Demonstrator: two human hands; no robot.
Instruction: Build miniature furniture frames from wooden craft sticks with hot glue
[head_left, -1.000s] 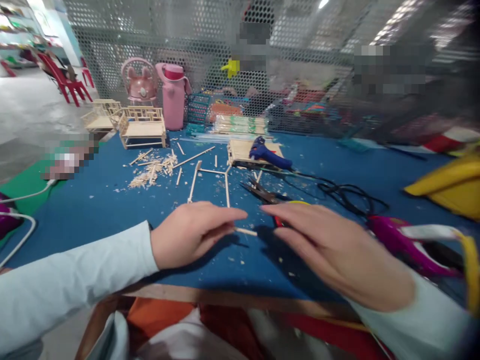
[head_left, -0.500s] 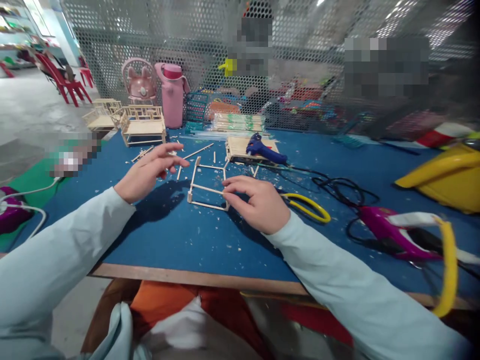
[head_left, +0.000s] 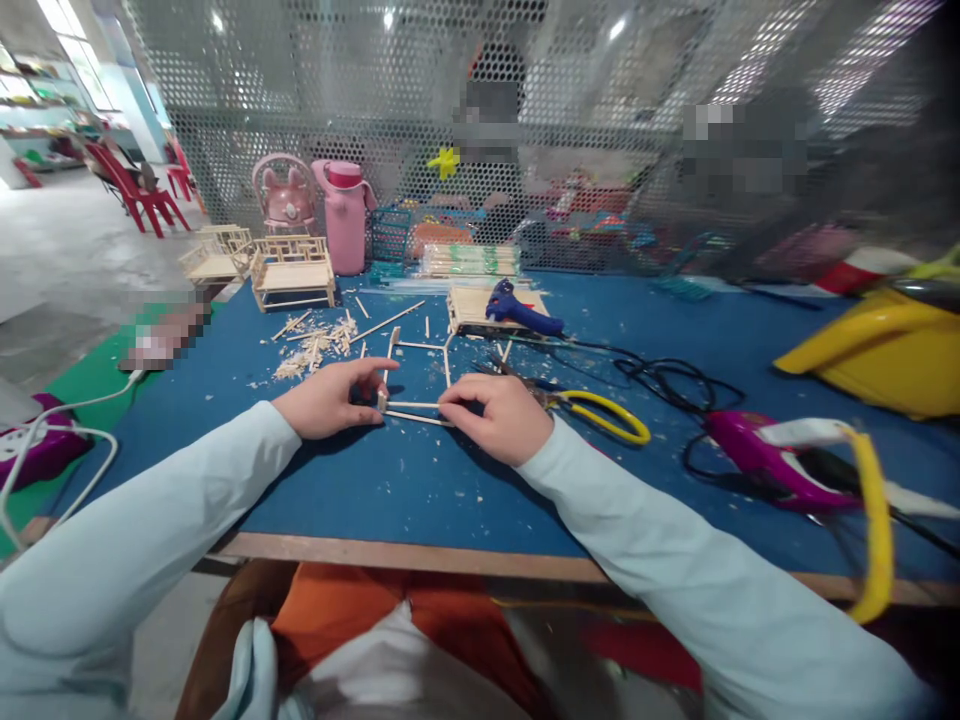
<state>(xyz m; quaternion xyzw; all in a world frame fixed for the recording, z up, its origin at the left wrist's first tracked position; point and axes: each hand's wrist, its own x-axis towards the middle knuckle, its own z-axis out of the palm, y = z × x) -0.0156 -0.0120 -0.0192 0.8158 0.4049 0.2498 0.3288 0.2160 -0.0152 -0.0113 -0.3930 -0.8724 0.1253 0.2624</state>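
Note:
A small frame of thin wooden sticks (head_left: 420, 346) lies on the blue tabletop between my hands. My right hand (head_left: 501, 415) pinches the right end of a loose-looking stick (head_left: 411, 404), which runs just above the frame's near side. At the frame's near left corner is my left hand (head_left: 334, 398), its thumb and fingers apart around the corner; whether they touch the wood I cannot tell. Beyond my right hand lie pliers with yellow handles (head_left: 606, 415). A blue glue gun (head_left: 521, 308) rests on a wooden slatted piece (head_left: 465, 312) behind the frame.
Small wooden furniture models (head_left: 294, 275) stand at the back left near a pink bottle (head_left: 346, 220). Stick scraps (head_left: 319, 345) lie behind my left hand. Black cable, a purple power strip (head_left: 772, 460) and a yellow container (head_left: 885, 350) are at the right.
My left hand has come down and right to the frame's near left corner. My right hand has shifted slightly, and the stick in it now lies closer to the frame's near side.

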